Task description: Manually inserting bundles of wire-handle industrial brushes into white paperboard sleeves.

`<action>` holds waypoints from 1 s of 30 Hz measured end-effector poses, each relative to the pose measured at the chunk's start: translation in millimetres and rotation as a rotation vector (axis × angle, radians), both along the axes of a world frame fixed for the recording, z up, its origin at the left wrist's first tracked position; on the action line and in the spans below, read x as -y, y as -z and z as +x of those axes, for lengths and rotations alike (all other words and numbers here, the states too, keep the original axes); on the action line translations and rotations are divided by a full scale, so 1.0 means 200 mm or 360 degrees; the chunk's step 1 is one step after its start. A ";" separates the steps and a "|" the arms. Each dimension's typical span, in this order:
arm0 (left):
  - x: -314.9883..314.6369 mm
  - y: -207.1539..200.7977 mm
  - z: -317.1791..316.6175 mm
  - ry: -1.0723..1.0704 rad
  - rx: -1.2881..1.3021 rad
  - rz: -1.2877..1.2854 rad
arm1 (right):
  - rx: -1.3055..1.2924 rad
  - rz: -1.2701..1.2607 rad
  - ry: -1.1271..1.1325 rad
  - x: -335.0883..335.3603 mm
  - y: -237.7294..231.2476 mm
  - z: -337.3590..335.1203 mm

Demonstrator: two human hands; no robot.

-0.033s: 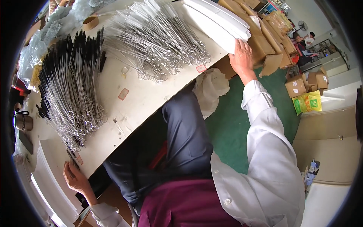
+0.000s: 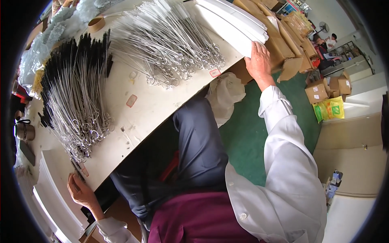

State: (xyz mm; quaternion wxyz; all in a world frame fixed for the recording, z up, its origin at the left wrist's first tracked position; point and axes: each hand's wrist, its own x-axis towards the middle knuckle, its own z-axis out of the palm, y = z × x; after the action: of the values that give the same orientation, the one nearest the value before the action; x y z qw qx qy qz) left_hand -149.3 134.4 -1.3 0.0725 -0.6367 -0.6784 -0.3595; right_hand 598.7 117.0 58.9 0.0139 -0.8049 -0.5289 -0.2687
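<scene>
My right hand [image 2: 259, 62] lies at the right end of the table, fingers stretched over the edge of a stack of white sheets [image 2: 229, 24], thumb apart. At the near left corner rests my left hand [image 2: 82, 191], its fingers loosely bent and nothing visible in them. Just beyond its fingertips lies a small dark bristled brush [image 2: 76, 167]. A big pile of black-bristled wire brushes [image 2: 77, 85] with looped wire ends covers the left of the table [image 2: 142, 107]. Further right is a second pile, of white-bristled wire brushes [image 2: 170, 40], their loops toward me.
Cardboard boxes [image 2: 279, 44] stand beyond the white sheets. A tape roll [image 2: 97, 24] and clear plastic bags [image 2: 44, 44] are at the far left, with a metal flask [image 2: 25, 130] nearer. White panels [image 2: 52, 194] stand beside my left hand. A white bag [image 2: 227, 97] hangs below the table edge.
</scene>
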 end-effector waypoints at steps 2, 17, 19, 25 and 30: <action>0.00 0.00 0.00 -0.0002 0.0046 0.0014 | -0.0031 0.0038 -0.0017 0.00 0.00 0.00; 0.00 0.01 0.00 -0.0027 0.0092 0.0060 | -0.0222 0.0408 -0.0007 0.05 -0.18 -0.17; 0.01 0.02 -0.02 -0.0045 0.0320 0.0104 | -0.0575 0.0663 -0.0219 0.05 -0.25 -0.29; 0.21 -0.42 0.25 0.0497 -0.0177 0.0365 | -0.1136 0.0301 -0.0983 0.14 -0.47 -1.01; 0.26 -0.66 0.70 0.1188 -0.0286 0.0047 | -0.1091 -0.0203 -0.1610 0.18 -0.39 -1.44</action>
State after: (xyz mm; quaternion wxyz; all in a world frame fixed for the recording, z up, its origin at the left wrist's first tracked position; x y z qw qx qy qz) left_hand -10.0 81.4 131.6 0.0051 -0.8677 -0.3856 -0.3137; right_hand 310.5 81.1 136.4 0.2608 -0.4941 -0.8258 0.0775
